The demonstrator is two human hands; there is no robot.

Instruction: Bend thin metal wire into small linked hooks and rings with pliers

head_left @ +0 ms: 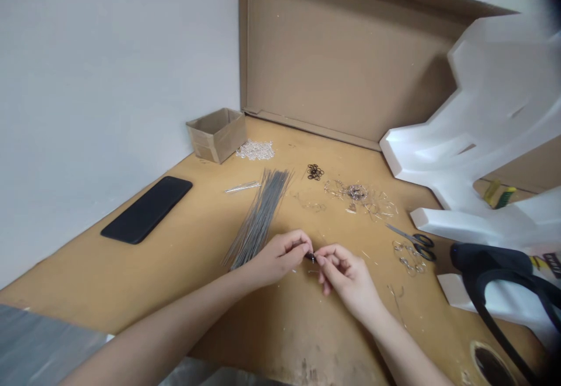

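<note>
My left hand (284, 254) and my right hand (346, 275) meet over the front middle of the table, fingertips close together. Between them they pinch a small dark piece (311, 256), mostly covered by the fingers, so its kind is unclear. A bundle of thin grey wires (260, 216) lies just left of my left hand. Beyond the hands sits a small heap of black rings (314, 171). To its right is a loose tangle of bent thin wire pieces (377, 202). Scissors with black handles (423, 246) rest to the right of my right hand, beside more bent wire (407, 260).
A small open cardboard box (217, 141) stands at the back left beside a pile of tiny clear pieces (256, 150). A black phone (146, 209) lies at left. A cardboard panel (342, 59) closes the back. White foam (495, 82) and a black looped object (491, 266) border the right.
</note>
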